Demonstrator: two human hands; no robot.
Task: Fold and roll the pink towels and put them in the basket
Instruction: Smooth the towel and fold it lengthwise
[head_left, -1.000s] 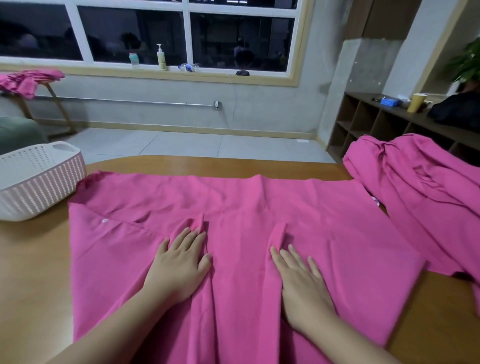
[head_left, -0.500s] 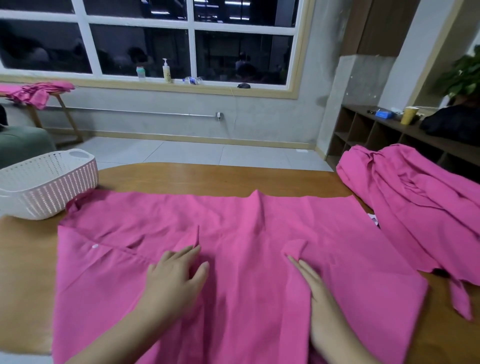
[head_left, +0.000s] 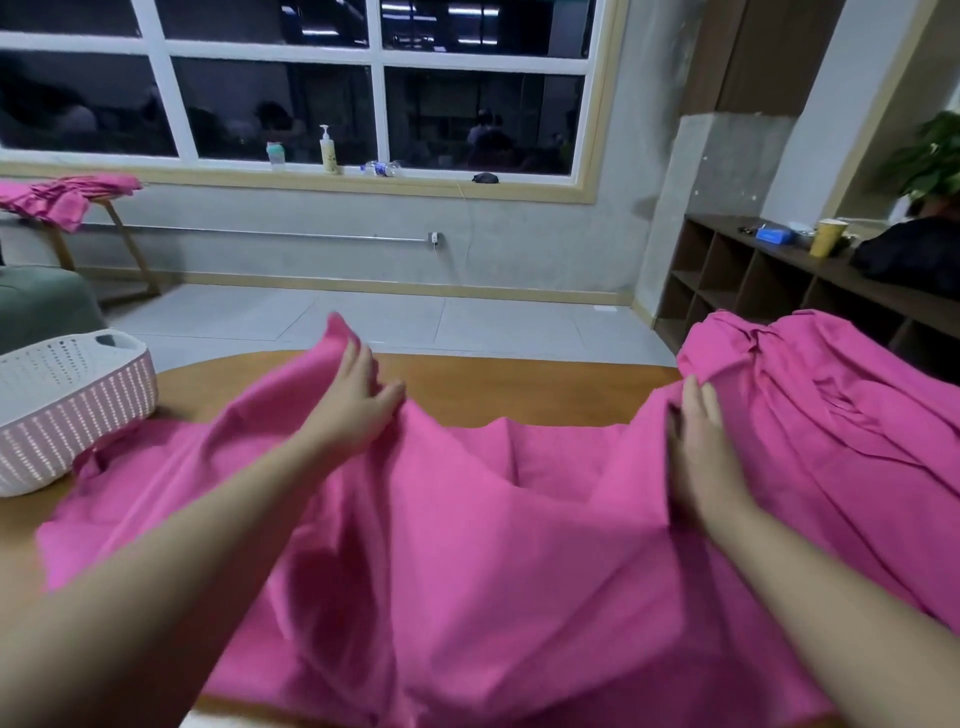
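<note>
Both hands have left off pressing the cloth flat and now hold it up: the left hand (head_left: 358, 395) pinches a raised corner of the pink towel (head_left: 493, 545) between thumb and fingers, and the right hand (head_left: 698, 441) has its fingers curled round the towel's far edge. A second ago the towel lay spread on the wooden table (head_left: 519, 384) with two small pleats under the palms; now its far side is lifted and billowing, so I judge a fold toward the person is beginning. The white basket (head_left: 72, 405) waits at the left, and the heap of pink towels (head_left: 841, 415) lies at the right.
</note>
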